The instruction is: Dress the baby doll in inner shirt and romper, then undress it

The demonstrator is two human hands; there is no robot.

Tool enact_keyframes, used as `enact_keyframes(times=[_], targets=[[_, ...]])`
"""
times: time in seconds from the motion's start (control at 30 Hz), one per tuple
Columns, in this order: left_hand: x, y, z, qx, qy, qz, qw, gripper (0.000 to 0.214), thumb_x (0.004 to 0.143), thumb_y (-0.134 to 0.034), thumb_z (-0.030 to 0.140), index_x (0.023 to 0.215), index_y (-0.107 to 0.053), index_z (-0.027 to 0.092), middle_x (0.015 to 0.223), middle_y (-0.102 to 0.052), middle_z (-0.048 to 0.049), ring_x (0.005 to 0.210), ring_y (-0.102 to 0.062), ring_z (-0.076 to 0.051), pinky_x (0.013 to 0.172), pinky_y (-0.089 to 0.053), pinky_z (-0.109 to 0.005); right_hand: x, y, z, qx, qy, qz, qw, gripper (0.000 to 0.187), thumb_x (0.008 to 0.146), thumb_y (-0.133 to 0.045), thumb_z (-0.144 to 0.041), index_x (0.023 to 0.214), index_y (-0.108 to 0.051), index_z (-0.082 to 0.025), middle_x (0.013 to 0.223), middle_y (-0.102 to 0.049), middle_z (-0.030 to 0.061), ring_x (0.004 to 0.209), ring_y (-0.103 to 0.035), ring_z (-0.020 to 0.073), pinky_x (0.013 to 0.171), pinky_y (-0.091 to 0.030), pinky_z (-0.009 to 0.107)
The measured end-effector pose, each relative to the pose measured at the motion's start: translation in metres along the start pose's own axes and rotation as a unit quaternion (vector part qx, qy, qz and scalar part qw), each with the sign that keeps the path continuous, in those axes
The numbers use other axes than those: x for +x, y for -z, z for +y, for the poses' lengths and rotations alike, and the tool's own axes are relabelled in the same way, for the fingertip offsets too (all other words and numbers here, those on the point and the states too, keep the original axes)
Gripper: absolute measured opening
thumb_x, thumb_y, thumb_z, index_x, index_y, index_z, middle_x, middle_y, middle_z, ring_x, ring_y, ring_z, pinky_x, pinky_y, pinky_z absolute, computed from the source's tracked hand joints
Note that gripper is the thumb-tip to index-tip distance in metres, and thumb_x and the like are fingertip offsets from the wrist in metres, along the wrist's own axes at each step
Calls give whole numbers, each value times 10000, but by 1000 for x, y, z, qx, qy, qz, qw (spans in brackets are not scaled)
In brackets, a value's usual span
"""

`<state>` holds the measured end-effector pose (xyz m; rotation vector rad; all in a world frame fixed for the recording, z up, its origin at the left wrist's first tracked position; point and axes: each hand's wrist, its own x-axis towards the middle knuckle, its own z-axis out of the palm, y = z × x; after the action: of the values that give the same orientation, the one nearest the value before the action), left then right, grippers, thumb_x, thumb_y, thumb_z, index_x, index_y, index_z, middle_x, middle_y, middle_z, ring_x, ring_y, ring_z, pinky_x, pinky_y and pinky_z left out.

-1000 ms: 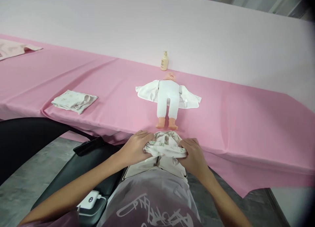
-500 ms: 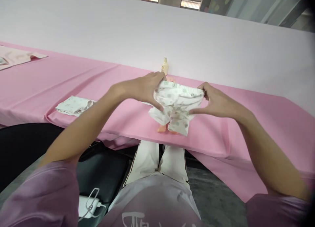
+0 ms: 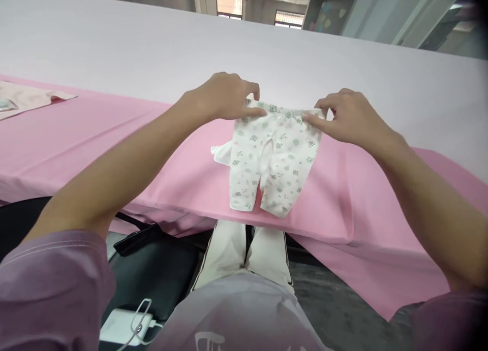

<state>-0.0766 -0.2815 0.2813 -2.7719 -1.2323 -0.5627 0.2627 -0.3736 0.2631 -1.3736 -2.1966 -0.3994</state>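
A pair of small white baby pants (image 3: 292,160) with a green and grey print hangs spread out in front of me, its two legs pointing down over the pink padded surface. My left hand (image 3: 236,97) pinches one end of the elastic waistband between thumb and fingers. At the other end, my right hand (image 3: 345,112) grips the waistband the same way. Behind the left pant leg a bit of white cloth (image 3: 221,154) sticks out. Through the gap between the legs a small orange-pink patch shows; the rest of it is hidden by the pants.
Pink cloth (image 3: 183,173) covers the table, with a white panel (image 3: 133,46) along its back. A pale pink cloth (image 3: 30,98) lies at the far left. On the black chair (image 3: 163,275) beside my legs sits a white power bank (image 3: 124,328) with a cable.
Both hands have raised the waistband, and the pants have gone from bunched to hanging full length. The bottle, the small feet and the folded printed cloth at left are now hidden.
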Motion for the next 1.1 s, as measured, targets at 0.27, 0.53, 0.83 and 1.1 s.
enact_keyframes(times=[0.27,0.53,0.83,1.1], targets=[[4,3,9,-9,-23,72,997,637,973,-684,838,1139,-734,225,1150,-708,-157,1225,-650,-422,1066,-486,-481,-9,26,-32,65,-60,-15,996,375,1156,-753,-509,943,-722,-201,1362,-674,158,1289,-582,278,1086,-503,424],[0,15,20,-104,22,41,994,626,977,-707,791,1227,-694,218,1146,-721,-116,1112,-698,-337,956,-509,-425,-5,34,-48,207,-58,37,976,252,1068,-799,-436,1285,-803,-307,1032,-785,14,873,-661,229,808,-536,380],[-9,43,25,-56,-16,-111,992,649,773,-859,844,1053,-815,260,982,-684,-54,1028,-734,-312,911,-559,-432,-19,58,-89,137,23,6,990,186,1004,-733,-278,1006,-915,-316,965,-844,8,926,-724,280,881,-543,431],[-21,56,24,-89,-57,-135,985,580,944,-697,820,1050,-856,271,989,-722,-74,1033,-724,-295,943,-578,-452,-34,72,-80,132,29,-24,991,177,1042,-737,-362,1084,-905,-325,1056,-849,44,1010,-746,323,945,-598,488]])
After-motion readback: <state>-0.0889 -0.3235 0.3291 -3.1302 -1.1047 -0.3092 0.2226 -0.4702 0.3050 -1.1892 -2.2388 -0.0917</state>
